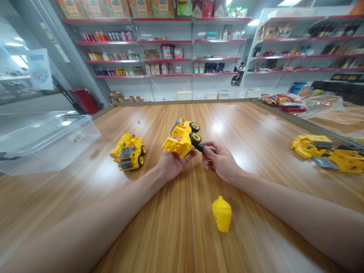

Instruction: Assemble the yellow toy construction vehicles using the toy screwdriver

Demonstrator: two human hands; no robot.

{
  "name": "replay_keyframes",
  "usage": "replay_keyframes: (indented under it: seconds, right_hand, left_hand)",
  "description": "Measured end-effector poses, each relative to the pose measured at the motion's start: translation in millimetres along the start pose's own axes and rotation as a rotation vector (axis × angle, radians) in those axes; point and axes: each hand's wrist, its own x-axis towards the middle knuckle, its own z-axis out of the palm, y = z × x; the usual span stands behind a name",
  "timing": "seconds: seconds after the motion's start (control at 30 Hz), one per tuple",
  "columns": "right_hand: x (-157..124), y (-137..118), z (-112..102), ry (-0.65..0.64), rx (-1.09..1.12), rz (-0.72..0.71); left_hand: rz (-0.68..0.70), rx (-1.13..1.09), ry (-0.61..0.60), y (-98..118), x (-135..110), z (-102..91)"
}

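Note:
My left hand [172, 163] is closed around a yellow toy truck body [182, 138] with black wheels, holding it tilted above the wooden table [85, 197]. My right hand [218, 159] pinches a small black part [200, 148] right against the truck's lower wheel. A yellow cone-shaped toy piece [222, 214] lies on the table just in front of my right forearm. A second yellow toy truck [129, 151] stands on the table to the left of my left hand.
A clear plastic bin [42, 140] sits at the left edge of the table. More yellow toy parts [327, 151] lie at the far right. Packaged goods lie on a neighbouring surface [284, 101]. Store shelves [170, 57] line the back wall.

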Motion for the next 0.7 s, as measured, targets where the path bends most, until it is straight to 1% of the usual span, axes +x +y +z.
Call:
replay_keyframes:
  seconds: [0.13,0.2,0.3,0.37,0.53,0.6,0.7]
  right_hand:
    - [0.3,1.5,-0.4,0.014,-0.051,0.069]
    - [-0.4,1.6,-1.0,0.018,-0.058,0.039]
    - [-2.0,0.2,-1.5,-0.027,-0.023,-0.048]
    - [-2.6,-1.0,-1.9,-0.047,-0.021,-0.063]
    - [-1.2,-0.3,-2.3,0.004,-0.065,0.035]
    - [-0.7,0.7,-2.1,0.016,-0.070,0.010]
    - [-1.1,0.8,-2.0,0.001,-0.050,-0.085]
  left_hand:
    - [-0.016,-0.006,0.013,0.1,0.1,-1.0]
    - [0.004,-0.005,0.020,0.1,0.7,-0.1]
    - [0.034,-0.001,0.018,0.1,1.4,2.1]
    - [0.042,-0.005,0.019,0.0,1.4,2.7]
    - [-0.002,-0.011,0.008,-0.1,-0.1,1.0]
    - [-0.001,-0.005,0.020,0.0,-0.2,1.0]
    - [0.035,-0.003,0.030,0.5,0.7,1.6]
